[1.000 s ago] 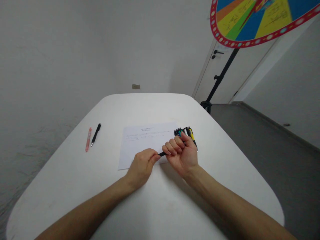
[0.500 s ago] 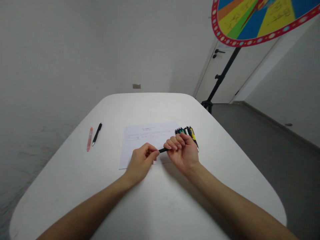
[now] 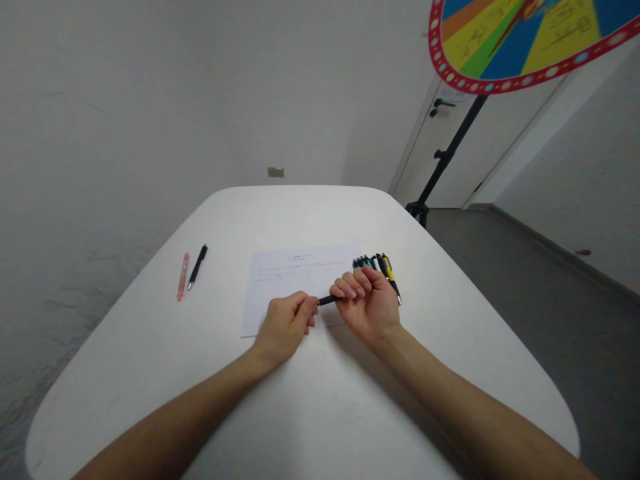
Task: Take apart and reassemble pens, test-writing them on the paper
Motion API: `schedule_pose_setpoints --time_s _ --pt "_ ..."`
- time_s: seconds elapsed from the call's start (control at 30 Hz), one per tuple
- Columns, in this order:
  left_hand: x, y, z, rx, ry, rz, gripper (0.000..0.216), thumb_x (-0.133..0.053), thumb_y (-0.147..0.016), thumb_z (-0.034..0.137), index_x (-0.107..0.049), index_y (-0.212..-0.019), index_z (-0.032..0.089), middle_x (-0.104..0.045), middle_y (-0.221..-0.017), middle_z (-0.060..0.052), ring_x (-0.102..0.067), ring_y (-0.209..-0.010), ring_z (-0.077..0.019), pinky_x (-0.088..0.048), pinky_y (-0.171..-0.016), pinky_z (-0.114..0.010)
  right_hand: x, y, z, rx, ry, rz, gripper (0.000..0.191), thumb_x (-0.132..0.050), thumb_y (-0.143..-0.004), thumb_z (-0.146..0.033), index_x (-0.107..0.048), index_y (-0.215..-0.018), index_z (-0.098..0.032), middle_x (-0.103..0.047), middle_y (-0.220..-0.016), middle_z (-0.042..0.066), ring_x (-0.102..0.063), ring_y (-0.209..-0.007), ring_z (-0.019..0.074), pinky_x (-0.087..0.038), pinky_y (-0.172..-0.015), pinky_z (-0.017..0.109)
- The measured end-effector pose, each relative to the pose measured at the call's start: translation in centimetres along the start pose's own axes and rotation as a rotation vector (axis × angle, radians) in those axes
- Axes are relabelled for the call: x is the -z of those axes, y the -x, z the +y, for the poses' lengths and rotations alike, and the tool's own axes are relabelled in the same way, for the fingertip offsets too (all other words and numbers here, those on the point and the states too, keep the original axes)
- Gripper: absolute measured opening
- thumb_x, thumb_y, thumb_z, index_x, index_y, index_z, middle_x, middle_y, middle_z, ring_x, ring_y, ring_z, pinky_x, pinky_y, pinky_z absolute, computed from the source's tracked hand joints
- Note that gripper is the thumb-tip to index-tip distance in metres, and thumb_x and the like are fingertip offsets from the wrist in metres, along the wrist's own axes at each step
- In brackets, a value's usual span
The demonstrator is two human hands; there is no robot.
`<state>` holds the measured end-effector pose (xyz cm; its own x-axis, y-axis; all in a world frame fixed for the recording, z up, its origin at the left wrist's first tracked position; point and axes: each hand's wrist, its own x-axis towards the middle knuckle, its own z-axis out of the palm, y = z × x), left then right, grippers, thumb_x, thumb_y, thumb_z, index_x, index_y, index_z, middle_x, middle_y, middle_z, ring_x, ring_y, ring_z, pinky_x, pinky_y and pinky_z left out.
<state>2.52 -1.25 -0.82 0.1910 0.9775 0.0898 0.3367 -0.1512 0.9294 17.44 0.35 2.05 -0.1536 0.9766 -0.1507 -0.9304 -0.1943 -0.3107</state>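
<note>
Between my two hands a black pen lies nearly level above the paper's lower edge. My left hand is closed, thumb and fingers pinching the pen's left end. Curled fingers of my right hand, palm turned up, wrap its other end and hide it. Under and behind the hands is a white sheet of paper with a few lines of writing. Just beyond my right hand lies a row of several pens, partly covered by it; a yellow-and-black one is at the right.
On the left of the white table lie a pink pen and a black pen, side by side. Past the table's far right corner stands a colourful prize wheel on a black stand, in front of a door.
My left hand's fingers have turned and closed more around the pen's left end. My right hand keeps its grip, and the view has shifted slightly.
</note>
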Motion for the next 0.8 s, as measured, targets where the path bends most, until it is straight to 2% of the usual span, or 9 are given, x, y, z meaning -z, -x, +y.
schedule_pose_setpoints --time_s 0.07,0.13,0.27,0.33,0.4,0.53,0.67,0.73,0.8 --pt "0.0 0.0 -0.3 0.032 0.037 -0.042 0.044 -0.038 -0.09 0.047 -0.058 -0.065 0.016 -0.056 -0.052 0.001 -0.05 -0.043 -0.0097 -0.04 -0.046 -0.022 0.0 0.0 0.0 -0.002 0.005 -0.008 0.041 -0.046 -0.078 -0.02 -0.011 -0.056 -0.02 -0.019 -0.045 -0.007 -0.028 -0.042 0.0094 -0.035 -0.046 0.021" --pt "0.0 -0.1 -0.5 0.03 0.076 -0.052 0.045 -0.036 -0.09 0.048 -0.061 -0.073 0.015 -0.057 -0.055 0.0 -0.051 -0.045 -0.01 -0.041 -0.046 -0.022 0.0 0.0 -0.1 0.003 0.008 -0.007 0.042 -0.046 -0.079 -0.021 -0.011 -0.056 -0.02 -0.019 -0.045 -0.007 -0.027 -0.043 0.0093 -0.035 -0.046 0.021" --pt "0.0 -0.1 -0.2 -0.085 0.065 0.014 0.022 -0.061 -0.077 0.034 -0.062 -0.092 0.017 -0.063 -0.067 0.001 -0.057 -0.058 -0.0115 -0.046 -0.055 -0.023 0.2 -0.1 -0.2 0.017 0.017 -0.008 0.043 -0.047 -0.079 -0.021 -0.011 -0.056 -0.02 -0.02 -0.045 -0.007 -0.028 -0.043 0.0094 -0.036 -0.047 0.021" --pt "-0.1 -0.1 0.0 -0.128 0.013 0.068 0.017 -0.066 -0.071 0.026 -0.063 -0.086 0.018 -0.064 -0.068 0.002 -0.059 -0.061 -0.012 -0.047 -0.06 -0.024 0.3 -0.1 -0.1 0.016 0.016 -0.001 0.042 -0.047 -0.08 -0.021 -0.012 -0.056 -0.02 -0.021 -0.045 -0.007 -0.029 -0.043 0.0095 -0.036 -0.047 0.021" --pt "-0.1 -0.1 0.1 -0.118 -0.011 0.085 0.01 -0.063 -0.075 0.026 -0.063 -0.08 0.018 -0.063 -0.065 0.002 -0.059 -0.059 -0.0119 -0.047 -0.059 -0.024 0.3 -0.1 -0.1 0.015 0.019 0.01 0.042 -0.047 -0.08 -0.021 -0.013 -0.055 -0.02 -0.023 -0.045 -0.006 -0.031 -0.044 0.0096 -0.038 -0.049 0.022" --pt "-0.1 0.1 0.0 -0.036 0.0 0.028 0.031 -0.048 -0.087 0.04 -0.059 -0.07 0.017 -0.06 -0.056 0.002 -0.054 -0.047 -0.01 -0.043 -0.048 -0.022 0.2 0.0 0.0 0.029 0.076 -0.002 0.045 -0.051 -0.081 -0.023 -0.017 -0.052 -0.019 -0.027 -0.046 -0.006 -0.036 -0.047 0.0098 -0.042 -0.054 0.023" --pt "0.0 -0.1 -0.1 0.022 0.031 0.005 0.045 -0.04 -0.089 0.05 -0.058 -0.065 0.016 -0.056 -0.051 0.002 -0.05 -0.041 -0.0095 -0.039 -0.043 -0.021 0.4 0.1 0.5 0.079 0.203 -0.042 0.037 -0.06 -0.076 -0.026 -0.034 -0.051 -0.019 -0.04 -0.051 -0.005 -0.046 -0.055 0.0106 -0.047 -0.062 0.025" --pt "0.1 -0.2 -0.2 0.003 0.011 0.036 0.042 -0.043 -0.088 0.048 -0.059 -0.066 0.017 -0.058 -0.053 0.001 -0.052 -0.044 -0.0099 -0.04 -0.045 -0.022 0.6 0.2 0.8 0.088 0.359 -0.055 0.024 -0.068 -0.071 -0.025 -0.049 -0.059 -0.019 -0.052 -0.062 -0.003 -0.053 -0.065 0.0118 -0.048 -0.063 0.025" --pt "0.2 -0.2 -0.2 -0.041 0.009 0.082 0.035 -0.046 -0.088 0.044 -0.062 -0.073 0.017 -0.06 -0.058 0.001 -0.056 -0.05 -0.0109 -0.044 -0.051 -0.022 0.9 0.3 1.2 0.064 0.51 -0.061 0.022 -0.075 -0.067 -0.028 -0.056 -0.068 -0.018 -0.057 -0.071 -0.003 -0.056 -0.07 0.0122 -0.048 -0.059 0.022"
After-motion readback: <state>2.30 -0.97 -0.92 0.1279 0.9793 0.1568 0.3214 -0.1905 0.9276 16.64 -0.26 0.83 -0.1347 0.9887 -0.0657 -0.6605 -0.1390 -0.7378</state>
